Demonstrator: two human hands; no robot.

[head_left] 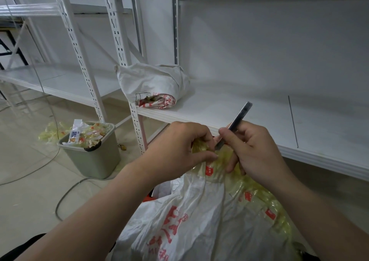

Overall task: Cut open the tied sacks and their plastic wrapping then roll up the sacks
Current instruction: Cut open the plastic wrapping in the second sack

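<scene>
Mid-cut, my left hand (179, 147) pinched the knotted plastic wrapping (200, 149) atop the sack (191, 206) below the shelf (219, 109) edge while my right hand (257, 153) gripped the knife (236, 122), tip at the knot; next, I judged, came a short slice kept clear of that pinch.

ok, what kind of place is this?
Likely a storeroom: white slotted-post shelving, a rolled sack on one shelf, and a bin stuffed with plastic scraps on the tiled floor.
</scene>
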